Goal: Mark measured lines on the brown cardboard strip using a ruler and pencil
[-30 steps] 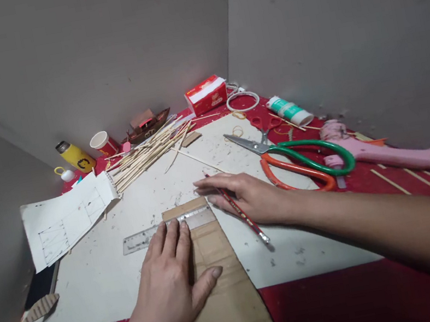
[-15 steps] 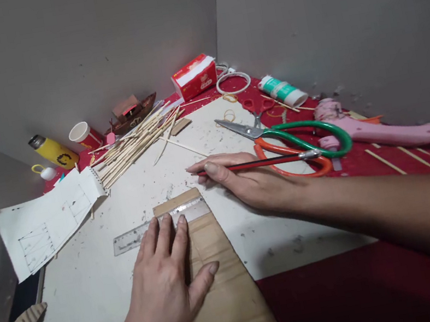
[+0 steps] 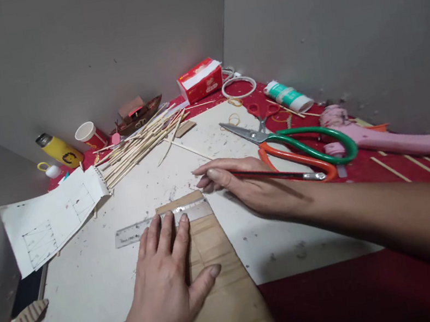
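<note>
My left hand [image 3: 169, 280] lies flat, fingers spread, on a brown cardboard strip [image 3: 221, 293], its fingertips pressing a clear ruler [image 3: 136, 231] laid across the strip's far end. My right hand [image 3: 248, 183] rests just right of the ruler, fingers closed round a red pencil [image 3: 284, 173] that lies back along the hand, its metal end pointing right. Both sit on a stained white board [image 3: 94, 276] over a red table cover.
Green and orange scissors [image 3: 300, 149] and a pink glue gun [image 3: 390, 141] lie to the right. A pile of thin wooden sticks [image 3: 137, 144], a sketch sheet [image 3: 51, 220], yellow bottle [image 3: 59, 151], paper cup [image 3: 89, 134], model boat [image 3: 138, 113], red box [image 3: 201, 80] and glue tube [image 3: 289, 97] ring the board.
My right hand turned the pencil from pointing toward me to lying back along the hand, pointing right. My left hand stayed on the ruler and cardboard. The view shifted slightly.
</note>
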`<state>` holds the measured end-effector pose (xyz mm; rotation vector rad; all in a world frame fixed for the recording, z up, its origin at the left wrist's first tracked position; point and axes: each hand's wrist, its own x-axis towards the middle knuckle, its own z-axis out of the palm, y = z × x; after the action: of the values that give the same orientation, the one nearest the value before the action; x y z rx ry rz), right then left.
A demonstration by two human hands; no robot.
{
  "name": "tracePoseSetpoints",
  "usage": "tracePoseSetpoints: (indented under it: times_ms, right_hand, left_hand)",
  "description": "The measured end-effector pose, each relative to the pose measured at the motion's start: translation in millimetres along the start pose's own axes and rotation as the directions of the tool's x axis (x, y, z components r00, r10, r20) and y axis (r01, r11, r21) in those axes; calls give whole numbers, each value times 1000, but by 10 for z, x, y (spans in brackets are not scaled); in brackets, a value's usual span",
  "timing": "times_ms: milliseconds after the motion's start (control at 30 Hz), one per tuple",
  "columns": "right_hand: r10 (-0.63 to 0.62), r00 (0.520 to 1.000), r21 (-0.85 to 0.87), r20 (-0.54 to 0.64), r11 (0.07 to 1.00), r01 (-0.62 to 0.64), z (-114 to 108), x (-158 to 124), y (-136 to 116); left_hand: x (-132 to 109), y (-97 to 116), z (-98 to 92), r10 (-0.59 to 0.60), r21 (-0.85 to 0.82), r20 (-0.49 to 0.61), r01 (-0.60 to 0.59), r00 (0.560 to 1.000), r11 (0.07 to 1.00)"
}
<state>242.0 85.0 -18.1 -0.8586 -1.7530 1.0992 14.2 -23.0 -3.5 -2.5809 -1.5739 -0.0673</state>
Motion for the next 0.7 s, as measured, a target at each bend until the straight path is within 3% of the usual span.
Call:
tracePoseSetpoints:
  times_ms: [700]
  right_hand:
    - [-26,1000,-200,-5,980,24,-34,34,-42]
  left_hand:
    - [72,-71,2,14,-94,22,-12,1000,996]
